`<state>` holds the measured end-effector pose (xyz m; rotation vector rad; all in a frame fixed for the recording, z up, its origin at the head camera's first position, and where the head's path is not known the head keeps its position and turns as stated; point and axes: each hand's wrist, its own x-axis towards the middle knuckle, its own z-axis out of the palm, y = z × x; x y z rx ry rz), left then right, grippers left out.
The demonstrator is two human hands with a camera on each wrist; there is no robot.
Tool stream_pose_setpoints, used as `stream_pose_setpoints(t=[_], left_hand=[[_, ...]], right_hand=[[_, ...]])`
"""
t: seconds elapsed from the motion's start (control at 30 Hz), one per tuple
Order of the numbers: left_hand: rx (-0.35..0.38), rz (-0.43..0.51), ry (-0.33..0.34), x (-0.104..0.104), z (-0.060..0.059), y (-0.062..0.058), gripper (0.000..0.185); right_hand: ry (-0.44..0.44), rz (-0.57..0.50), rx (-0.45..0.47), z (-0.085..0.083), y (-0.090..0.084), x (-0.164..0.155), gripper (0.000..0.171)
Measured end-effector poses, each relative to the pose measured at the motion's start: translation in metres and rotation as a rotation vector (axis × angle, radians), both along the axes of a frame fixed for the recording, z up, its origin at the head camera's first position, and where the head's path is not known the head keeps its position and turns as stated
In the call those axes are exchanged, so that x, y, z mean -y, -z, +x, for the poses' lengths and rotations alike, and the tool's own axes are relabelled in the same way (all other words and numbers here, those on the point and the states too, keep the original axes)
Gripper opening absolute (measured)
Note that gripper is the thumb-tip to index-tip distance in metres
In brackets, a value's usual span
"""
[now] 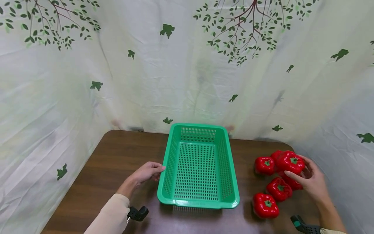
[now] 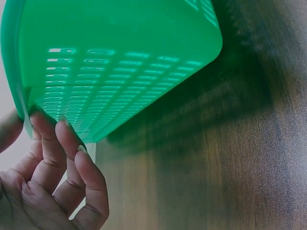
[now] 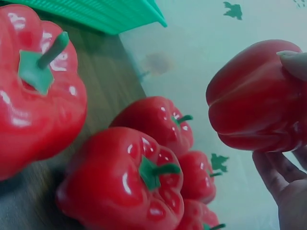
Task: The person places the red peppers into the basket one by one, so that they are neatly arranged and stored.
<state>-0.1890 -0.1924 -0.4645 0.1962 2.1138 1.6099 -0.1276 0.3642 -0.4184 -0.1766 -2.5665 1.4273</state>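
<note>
Progress: The work looks to be at an early stage; one red pepper is in the hand, five more lie outside the basket, and none is inside it.
Green basket: A shallow, rectangular plastic basket with slotted walls and base stands mid-desk, long side running away from the person. Nothing shows inside it; whether its base sits fully flat is hard to tell.
Held pepper: A glossy red pepper with a green stem, to the right of the basket and well apart from it. It appears raised off the desk, above the others.
Right hand: The hand is parted just enough to fit round the pepper, thumb on one side, fingers on the other.
Left hand: The hand is nearly closed, pinching the basket's left rim between thumb and finger; the other fingers curl below the rim.
Remaining peppers: Five red peppers are grouped loosely on the right of the desk, some touching or overlapping in view.
Desk: A brown wood-grain surface with rounded far corners.
Backdrop: A pale curtain printed with leafy branches hangs behind.
</note>
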Motion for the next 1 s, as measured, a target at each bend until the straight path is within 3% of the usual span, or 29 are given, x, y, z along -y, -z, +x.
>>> stream_pose_setpoints(t=[0.33, 0.67, 1.0], left_hand=[[-0.006, 0.012, 0.002, 0.0, -0.001, -0.001, 0.034], [-0.014, 0.0, -0.011, -0.003, 0.002, 0.001, 0.037], [0.006, 0.036, -0.02, -0.002, 0.001, 0.001, 0.036]], right_hand=[[-0.006, 0.031, 0.013, -0.015, -0.002, 0.017, 0.077], [-0.039, -0.041, -0.046, -0.02, 0.006, 0.022, 0.075], [-0.045, -0.048, -0.015, -0.027, 0.001, 0.035, 0.075]])
